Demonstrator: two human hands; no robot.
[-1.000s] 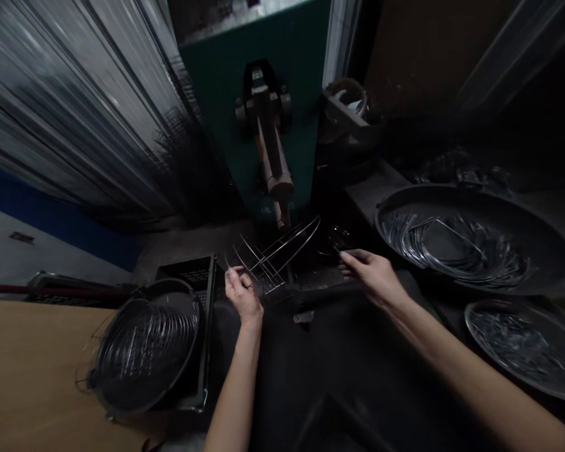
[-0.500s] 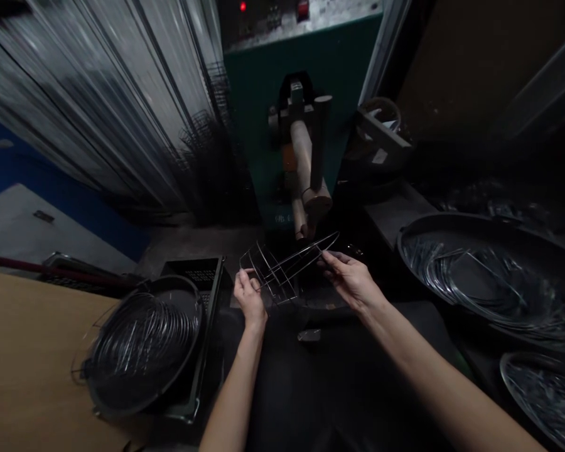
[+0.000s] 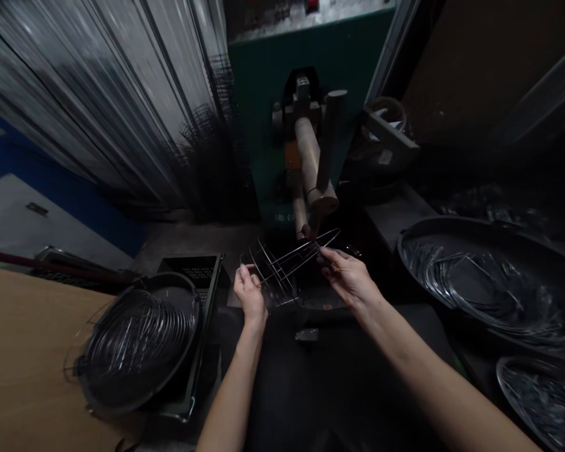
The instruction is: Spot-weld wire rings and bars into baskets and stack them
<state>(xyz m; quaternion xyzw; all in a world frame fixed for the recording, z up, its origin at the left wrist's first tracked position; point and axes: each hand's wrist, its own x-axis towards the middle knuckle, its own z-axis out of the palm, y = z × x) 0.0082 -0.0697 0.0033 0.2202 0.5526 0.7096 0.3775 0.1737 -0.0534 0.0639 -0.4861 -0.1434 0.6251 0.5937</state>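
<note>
A wire frame (image 3: 282, 267) of thin metal rods and curved hoops is held between my two hands. My left hand (image 3: 250, 295) pinches its left side, fingers closed on the wire. At the frame's right side, my right hand (image 3: 348, 273) grips the wire between thumb and fingers. The frame's upper part is at the tips of the spot welder's electrodes (image 3: 306, 233); whether they touch cannot be made out. Above is the green welding machine (image 3: 263, 107) with its thick cylindrical arm (image 3: 311, 150).
To the left, a black round tub (image 3: 139, 402) of wire rings rests on a dark plastic crate (image 3: 214, 263). A large black basin (image 3: 480, 226) with bent wires lies right, above a smaller bowl (image 3: 501, 376) of small metal pieces. Corrugated metal sheeting (image 3: 122, 81) stands behind.
The view has shifted slightly, so the machine appears a little lower-right. Both hands keep their hold on the wire frame, which has tilted slightly near the electrodes.
</note>
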